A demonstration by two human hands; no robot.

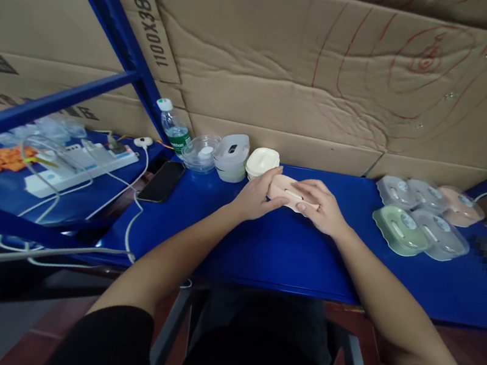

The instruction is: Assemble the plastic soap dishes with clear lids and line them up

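Note:
Between my two hands is a pale pink plastic piece (294, 190), shallow and rounded at the corners, with a dark slot in its face. My left hand (260, 194) grips its left end, thumb along the near edge. Around its right end my right hand (320, 207) is closed, thumb on the near side. The piece is held tilted above the blue table (278, 256). Just behind my left hand stand stacked cream containers (263, 160). Left of them are stacked translucent white lids (231, 159) with a dark slot, and a round clear tub (201, 152).
A water bottle (173, 128) and a black phone (163, 181) are at the left. Beyond the blue frame lie a white power strip (81, 169), cables and an orange bundle (6, 160). Several lidded boxes, including a green one (401, 231), stand at right. Cardboard (269, 45) walls the back.

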